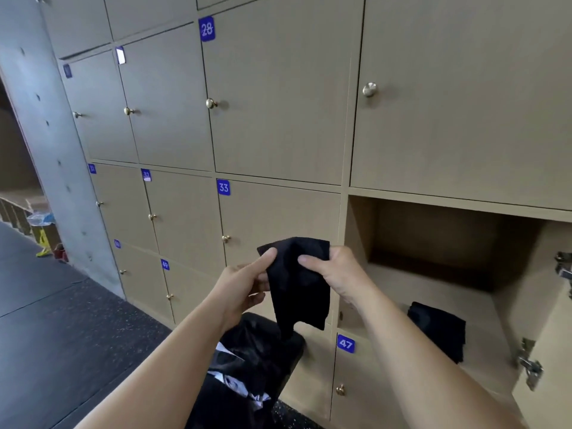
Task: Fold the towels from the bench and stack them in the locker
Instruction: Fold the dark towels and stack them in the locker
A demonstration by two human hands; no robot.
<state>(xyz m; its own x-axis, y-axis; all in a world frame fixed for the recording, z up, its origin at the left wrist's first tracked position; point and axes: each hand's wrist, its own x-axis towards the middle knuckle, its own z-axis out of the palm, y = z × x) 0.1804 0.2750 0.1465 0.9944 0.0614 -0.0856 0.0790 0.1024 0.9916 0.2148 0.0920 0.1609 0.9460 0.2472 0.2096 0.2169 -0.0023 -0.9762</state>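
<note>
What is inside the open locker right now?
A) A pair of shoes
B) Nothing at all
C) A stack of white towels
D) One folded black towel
D: one folded black towel lies on the floor of the open locker, while the left hand and right hand hold a second towel in front of the closed doors.

Before the open locker [433, 243], the left hand [244, 283] and right hand [337, 274] pinch a black towel [297, 286] by its top edge; a folded towel [439, 329] lies inside that locker.

Changing room: numbered wooden lockers [278, 103], 28, 33, 47.
</note>
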